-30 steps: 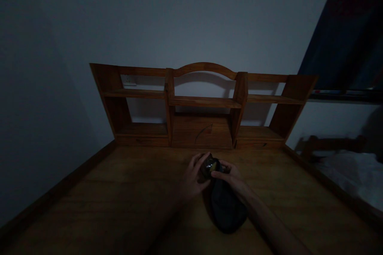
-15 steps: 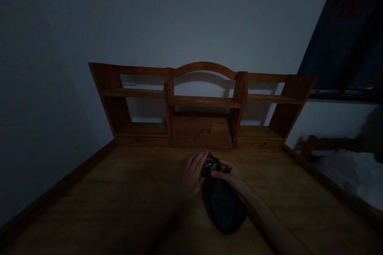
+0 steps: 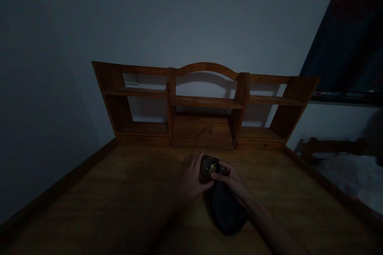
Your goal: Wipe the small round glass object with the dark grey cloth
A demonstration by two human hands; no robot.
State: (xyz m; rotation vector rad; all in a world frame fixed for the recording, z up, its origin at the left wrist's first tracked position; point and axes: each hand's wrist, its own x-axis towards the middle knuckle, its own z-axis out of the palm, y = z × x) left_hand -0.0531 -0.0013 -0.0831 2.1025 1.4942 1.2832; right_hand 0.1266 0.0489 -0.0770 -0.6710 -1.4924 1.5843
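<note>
Between my two hands is a small, rounded, glossy dark object (image 3: 208,168) with brownish patches and bright reflections; its kind is too dark to make out. My left hand (image 3: 193,177) curls around its left side, the thumb along the near edge. On the other side, my right hand (image 3: 231,179) grips it with the thumb on its near face and the fingers behind. A long, black, rounded item (image 3: 228,211), like a soft case, lies on the desk below the hands. Its upper end is partly hidden under the glossy object and my right hand.
The wooden desk top (image 3: 119,191) has raised edges on both sides. Along its back stands a wooden shelf unit (image 3: 206,101) with several compartments, against a pale wall. A bed with light bedding (image 3: 353,179) is at the right, below a dark curtain (image 3: 344,40).
The glossy object has turned in my hands, showing more of its brownish surface. My left hand has shifted slightly down, its thumb now visible along the near edge. The view has shifted a little.
</note>
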